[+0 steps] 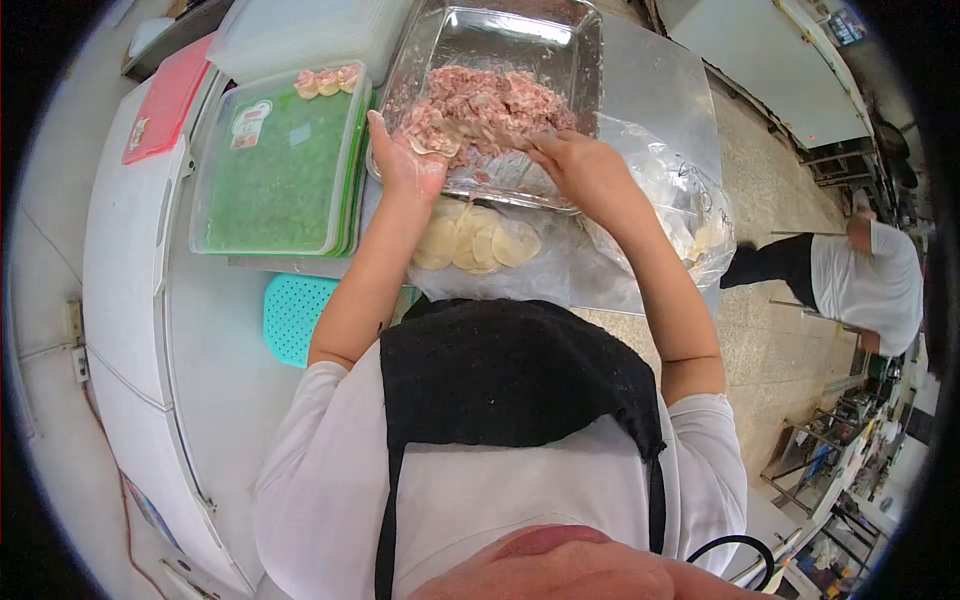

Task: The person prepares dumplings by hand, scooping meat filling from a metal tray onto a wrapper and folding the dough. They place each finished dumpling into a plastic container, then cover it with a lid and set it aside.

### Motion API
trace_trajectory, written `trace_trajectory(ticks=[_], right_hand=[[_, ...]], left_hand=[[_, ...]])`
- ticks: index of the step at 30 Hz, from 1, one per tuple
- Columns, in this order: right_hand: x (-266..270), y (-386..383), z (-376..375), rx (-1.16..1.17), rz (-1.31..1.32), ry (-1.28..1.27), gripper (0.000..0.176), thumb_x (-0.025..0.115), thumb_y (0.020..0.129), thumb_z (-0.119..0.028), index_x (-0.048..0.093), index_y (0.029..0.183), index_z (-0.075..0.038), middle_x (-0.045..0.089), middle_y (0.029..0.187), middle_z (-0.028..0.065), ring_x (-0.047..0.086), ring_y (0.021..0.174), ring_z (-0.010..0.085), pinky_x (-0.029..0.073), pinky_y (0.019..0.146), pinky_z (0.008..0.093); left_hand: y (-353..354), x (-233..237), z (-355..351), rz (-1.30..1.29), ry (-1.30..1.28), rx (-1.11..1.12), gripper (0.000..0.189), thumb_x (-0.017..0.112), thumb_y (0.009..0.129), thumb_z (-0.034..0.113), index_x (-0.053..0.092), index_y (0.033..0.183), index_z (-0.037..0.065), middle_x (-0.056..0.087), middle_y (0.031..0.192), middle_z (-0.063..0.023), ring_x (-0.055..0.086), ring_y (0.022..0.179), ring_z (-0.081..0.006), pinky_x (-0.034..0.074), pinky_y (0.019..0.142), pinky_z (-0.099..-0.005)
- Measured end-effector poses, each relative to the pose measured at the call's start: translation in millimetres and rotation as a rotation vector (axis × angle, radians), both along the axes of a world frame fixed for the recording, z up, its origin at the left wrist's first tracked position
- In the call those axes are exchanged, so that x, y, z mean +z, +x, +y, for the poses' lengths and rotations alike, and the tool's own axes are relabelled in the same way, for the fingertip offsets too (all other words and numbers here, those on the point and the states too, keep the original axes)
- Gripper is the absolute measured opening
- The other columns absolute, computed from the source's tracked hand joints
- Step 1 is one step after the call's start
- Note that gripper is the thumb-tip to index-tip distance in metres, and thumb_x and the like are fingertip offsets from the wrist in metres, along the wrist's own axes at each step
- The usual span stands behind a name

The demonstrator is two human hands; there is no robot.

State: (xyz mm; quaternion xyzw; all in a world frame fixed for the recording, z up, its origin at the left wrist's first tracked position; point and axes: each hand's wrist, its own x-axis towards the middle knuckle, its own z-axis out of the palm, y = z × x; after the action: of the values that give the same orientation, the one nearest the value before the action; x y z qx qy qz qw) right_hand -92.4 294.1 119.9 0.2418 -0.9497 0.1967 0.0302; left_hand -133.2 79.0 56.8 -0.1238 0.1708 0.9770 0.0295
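Observation:
My left hand (412, 168) is palm up at the near left corner of a metal tray, cradling a round dumpling wrapper (447, 150) with minced meat at it. In my right hand (585, 172), the fingers close round a thin utensil (505, 135); its far part is smeared with meat, so its exact kind is hidden. It points left toward the wrapper. Raw minced meat (490, 98) lies heaped in the tray (520, 22) beyond both hands. Between my forearms, several pale round wrappers (478, 240) overlap on a plastic sheet.
Left of the tray, a green-bottomed plastic container (280, 180) carries a few filled dumplings (328, 80) in its far corner. A clear plastic bag (690, 215) sits right of my forearm. A turquoise perforated stool (298, 318) is below the table edge. Another person (865, 280) stands far right.

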Motion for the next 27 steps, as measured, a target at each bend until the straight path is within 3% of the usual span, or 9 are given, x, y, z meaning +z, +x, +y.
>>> trace_trajectory(ticks=[7,10,13,14,16,19,21,23,27], right_hand=[[37.5,1.4,16.9,-0.019,0.09,0.221,0.023,0.05,0.094,-0.025,0.061,0.096,-0.005,0.063,0.084,0.0155,0.064,0.081,0.0336,0.051,0.066,0.0438],[17.2,1.3,10.5,0.092,0.166,0.011,0.022,0.051,0.091,-0.023,0.061,0.1,-0.005,0.064,0.087,0.0167,0.065,0.081,0.0335,0.052,0.065,0.0436],[14.2,-19.0,25.9,0.201,0.177,-0.053,0.025,0.054,0.092,-0.028,0.065,0.096,-0.006,0.065,0.083,0.0143,0.063,0.076,0.0351,0.05,0.065,0.0446],[17.2,-20.7,33.9,0.2,0.171,-0.053,0.025,0.054,0.092,-0.028,0.065,0.096,-0.006,0.065,0.083,0.0143,0.063,0.076,0.0351,0.05,0.065,0.0446],[29.8,-22.7,51.3,0.089,-0.079,0.517,0.023,0.054,0.088,-0.023,0.068,0.085,-0.006,0.066,0.076,0.014,0.065,0.073,0.0339,0.051,0.064,0.0452],[5.1,0.5,67.0,0.101,-0.033,0.671,0.021,0.054,0.083,-0.017,0.068,0.073,-0.005,0.066,0.069,0.0142,0.067,0.069,0.0332,0.052,0.061,0.0446],[-8.8,21.6,44.9,0.049,-0.119,0.606,0.016,0.055,0.077,-0.012,0.067,0.069,-0.005,0.066,0.069,0.0148,0.068,0.067,0.0313,0.053,0.057,0.043],[-18.6,23.9,27.4,0.13,-0.085,0.542,0.018,0.054,0.079,-0.013,0.067,0.07,-0.004,0.065,0.068,0.0155,0.067,0.063,0.0315,0.053,0.055,0.0417],[-30.8,5.5,9.2,0.121,-0.159,0.403,0.027,0.053,0.09,-0.022,0.068,0.08,-0.003,0.063,0.068,0.0177,0.066,0.068,0.0307,0.051,0.062,0.04]], left_hand=[[9.6,47.9,19.7,-0.122,-0.104,0.008,0.084,0.044,0.087,0.065,0.037,0.135,-0.005,0.05,0.121,-0.0242,0.052,0.108,-0.0394,0.028,0.109,-0.0577],[-3.1,31.7,8.8,-0.125,-0.007,0.015,0.077,0.05,0.088,0.058,0.043,0.129,-0.006,0.054,0.109,-0.0225,0.055,0.098,-0.0366,0.026,0.111,-0.055],[-19.2,6.0,-25.0,0.13,0.316,-0.212,0.061,0.063,0.084,0.044,0.05,0.115,-0.008,0.056,0.109,-0.0207,0.053,0.105,-0.0397,0.041,0.1,-0.0549],[-16.3,6.0,-32.8,0.132,0.242,-0.108,0.057,0.064,0.084,0.036,0.049,0.116,-0.008,0.055,0.112,-0.0207,0.053,0.105,-0.0389,0.044,0.095,-0.0529],[-2.0,32.8,-40.6,0.201,-0.084,0.017,0.048,0.063,0.08,0.012,0.047,0.122,-0.005,0.054,0.115,-0.0196,0.055,0.104,-0.034,0.052,0.077,-0.0432],[11.3,41.8,-64.6,0.276,-0.58,0.102,0.044,0.059,0.082,0.002,0.046,0.124,-0.002,0.056,0.114,-0.0186,0.058,0.101,-0.0289,0.053,0.073,-0.0364],[17.6,41.9,-82.1,0.282,-0.696,-0.002,0.048,0.059,0.083,-0.002,0.045,0.128,0.004,0.06,0.111,-0.0148,0.062,0.096,-0.0227,0.053,0.074,-0.0313],[14.1,26.9,-97.1,0.366,-1.244,0.06,0.055,0.064,0.084,0.0,0.043,0.133,0.009,0.062,0.108,-0.0107,0.063,0.09,-0.0166,0.052,0.074,-0.0288],[13.2,43.9,-96.5,0.346,-1.293,-0.035,0.065,0.07,0.08,0.002,0.042,0.136,0.012,0.062,0.109,-0.0089,0.062,0.091,-0.0145,0.052,0.076,-0.0277]])
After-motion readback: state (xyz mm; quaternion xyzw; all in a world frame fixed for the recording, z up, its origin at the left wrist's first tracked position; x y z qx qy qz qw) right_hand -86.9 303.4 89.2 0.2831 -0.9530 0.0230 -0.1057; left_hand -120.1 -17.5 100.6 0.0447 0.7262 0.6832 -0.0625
